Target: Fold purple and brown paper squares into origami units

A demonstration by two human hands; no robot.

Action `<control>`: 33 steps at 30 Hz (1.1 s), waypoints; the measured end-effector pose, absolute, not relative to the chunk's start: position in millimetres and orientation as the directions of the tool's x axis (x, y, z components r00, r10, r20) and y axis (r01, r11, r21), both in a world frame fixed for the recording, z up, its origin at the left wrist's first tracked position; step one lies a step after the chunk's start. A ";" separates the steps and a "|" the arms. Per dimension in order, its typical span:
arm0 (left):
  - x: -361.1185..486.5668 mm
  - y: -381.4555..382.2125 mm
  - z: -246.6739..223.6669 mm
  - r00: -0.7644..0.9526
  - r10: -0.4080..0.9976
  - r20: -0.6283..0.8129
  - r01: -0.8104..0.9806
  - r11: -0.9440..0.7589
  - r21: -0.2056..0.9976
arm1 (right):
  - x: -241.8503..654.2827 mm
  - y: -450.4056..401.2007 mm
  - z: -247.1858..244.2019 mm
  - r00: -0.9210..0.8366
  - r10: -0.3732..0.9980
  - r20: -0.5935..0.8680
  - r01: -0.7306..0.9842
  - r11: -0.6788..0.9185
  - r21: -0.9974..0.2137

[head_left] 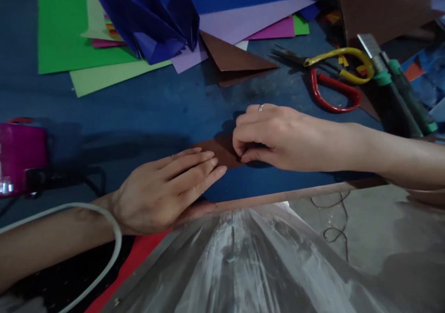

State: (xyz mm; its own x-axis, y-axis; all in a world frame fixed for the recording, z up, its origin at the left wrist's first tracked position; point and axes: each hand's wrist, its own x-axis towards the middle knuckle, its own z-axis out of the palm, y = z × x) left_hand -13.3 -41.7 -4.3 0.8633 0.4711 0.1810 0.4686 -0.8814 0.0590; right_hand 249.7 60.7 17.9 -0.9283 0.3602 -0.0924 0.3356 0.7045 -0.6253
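Note:
A small brown paper piece (222,151) lies on the blue table near its front edge. My left hand (174,185) rests on its left end, palm down, fingers stretched out and close together. Over the paper's right end is my right hand (267,137), its fingers curled in and its thumb and fingertip pinched at the paper's edge. A ring shows on one of its fingers. My right hand's fingers and my left fingertips hide parts of the paper. Another folded brown paper (239,58) sits behind my hands.
Dark blue folded papers (153,25) and a green sheet (59,30) lie at the back. Red-and-yellow-handled scissors (335,90) and green-and-black cutters (392,86) are at the right. A magenta device (22,157) stands left. A white cable (116,229) loops over my left forearm.

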 end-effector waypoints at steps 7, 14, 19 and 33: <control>10.8 -34.1 13.4 0.687 0.686 0.241 0.631 -0.727 0.270 | 254.0 59.2 10.1 -0.933 0.359 -0.008 0.271 0.690 -0.672; 36.1 -5.6 38.5 0.278 0.760 -0.587 0.918 -0.031 0.394 | 251.9 58.6 7.9 -0.927 0.374 -0.036 0.302 0.685 -0.663; 40.2 14.9 37.9 0.180 0.486 -0.855 0.930 0.200 0.309 | 251.9 58.6 7.0 -0.930 0.364 -0.040 0.298 0.691 -0.658; 41.6 21.1 37.6 0.179 0.374 -0.910 0.907 0.296 0.300 | 252.4 58.5 5.9 -0.934 0.357 -0.028 0.289 0.704 -0.649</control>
